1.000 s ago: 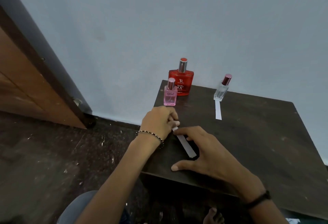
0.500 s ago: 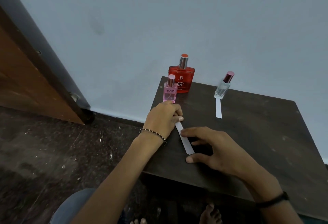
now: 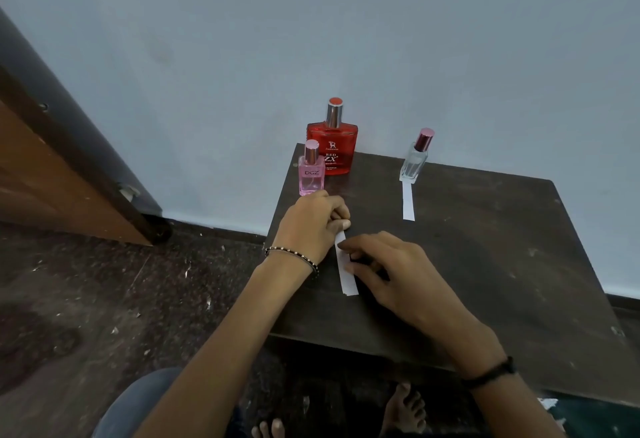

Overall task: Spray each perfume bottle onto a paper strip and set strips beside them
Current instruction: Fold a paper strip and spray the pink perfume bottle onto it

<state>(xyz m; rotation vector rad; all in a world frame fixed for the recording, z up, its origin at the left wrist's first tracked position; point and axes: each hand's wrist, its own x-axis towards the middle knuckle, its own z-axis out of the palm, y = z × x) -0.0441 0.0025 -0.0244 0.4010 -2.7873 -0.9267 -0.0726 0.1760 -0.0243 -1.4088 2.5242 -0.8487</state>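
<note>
Three perfume bottles stand at the back of a dark wooden table (image 3: pixel 485 250): a small pink bottle (image 3: pixel 311 174) at the far left, a larger red bottle (image 3: pixel 332 146) behind it, a clear bottle (image 3: pixel 415 160) with a red cap to the right. One white paper strip (image 3: pixel 408 202) lies in front of the clear bottle. A second white strip (image 3: pixel 346 267) lies flat near the table's left side. My left hand (image 3: pixel 311 226) pinches its far end with curled fingers. My right hand (image 3: pixel 391 267) rests spread beside it, fingertips touching the strip's right edge.
The table stands against a pale blue wall. A brown wooden door (image 3: pixel 52 174) leans at the left. The dark speckled floor (image 3: pixel 104 299) carries scattered debris. Bare toes (image 3: pixel 405 406) show under the table's near edge.
The strip has turned from slanted to nearly straight, its far end now closer to the pink bottle. Both hands shifted slightly forward with it.
</note>
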